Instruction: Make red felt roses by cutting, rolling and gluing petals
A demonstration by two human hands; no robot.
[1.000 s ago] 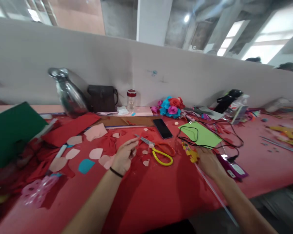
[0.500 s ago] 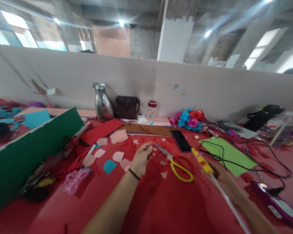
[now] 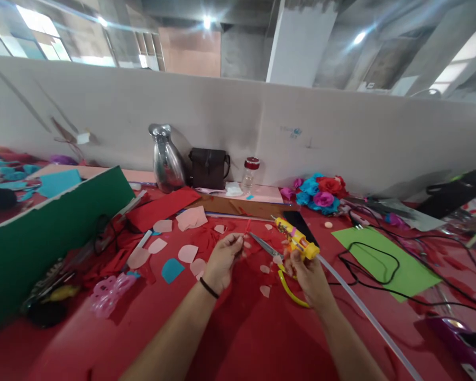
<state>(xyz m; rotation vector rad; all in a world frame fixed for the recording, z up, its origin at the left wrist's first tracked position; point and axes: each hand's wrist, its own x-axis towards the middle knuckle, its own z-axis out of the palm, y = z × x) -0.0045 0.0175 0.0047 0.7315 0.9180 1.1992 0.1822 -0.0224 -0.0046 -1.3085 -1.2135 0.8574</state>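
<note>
My left hand (image 3: 225, 259), with a dark band at the wrist, pinches a thin red strip (image 3: 248, 226) that points upward. In my right hand (image 3: 307, 275) is a yellow glue gun (image 3: 295, 238), its nozzle toward the upper left and a long clear glue stick (image 3: 365, 312) trailing from its back. Between the hands lie scissors (image 3: 287, 288) with yellow handles, partly covered by my right hand. Pink paper petals (image 3: 188, 254) and a blue petal (image 3: 172, 270) are scattered left of my left hand.
A green board (image 3: 63, 233) stands at the left. Along the back are a metal jug (image 3: 167, 164), a dark bag (image 3: 209, 168), a jar (image 3: 249, 177) and paper flowers (image 3: 321, 193). A black cable (image 3: 375, 283) crosses green paper (image 3: 384, 254); a phone (image 3: 307, 225) lies behind the glue gun.
My right hand has brought the glue gun leftward and up, close to my left hand and over the scissors and phone. The view has shifted slightly.
</note>
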